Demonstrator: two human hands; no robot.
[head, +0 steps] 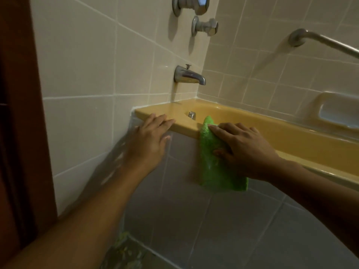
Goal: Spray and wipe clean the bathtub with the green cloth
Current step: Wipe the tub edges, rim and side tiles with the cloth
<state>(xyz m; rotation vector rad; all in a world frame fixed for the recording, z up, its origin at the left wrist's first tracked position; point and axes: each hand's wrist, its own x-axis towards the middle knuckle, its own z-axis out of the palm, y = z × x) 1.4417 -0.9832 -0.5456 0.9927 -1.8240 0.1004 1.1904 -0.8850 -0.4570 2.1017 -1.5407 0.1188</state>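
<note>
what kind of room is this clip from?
A bathroom, most likely: a yellow bathtub set against tiled walls, a metal tub spout above its end, and a grab bar.

right hand (242, 150) pressing green cloth (215, 167) on bathtub (252, 129) rim, left hand (149, 138) alongside

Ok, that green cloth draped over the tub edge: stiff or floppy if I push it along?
Likely floppy: the green cloth bends over the bathtub rim and hangs limp below. Probably light; it may bunch unless the right hand presses flat. Glossy rim suggests easy sliding.
</note>
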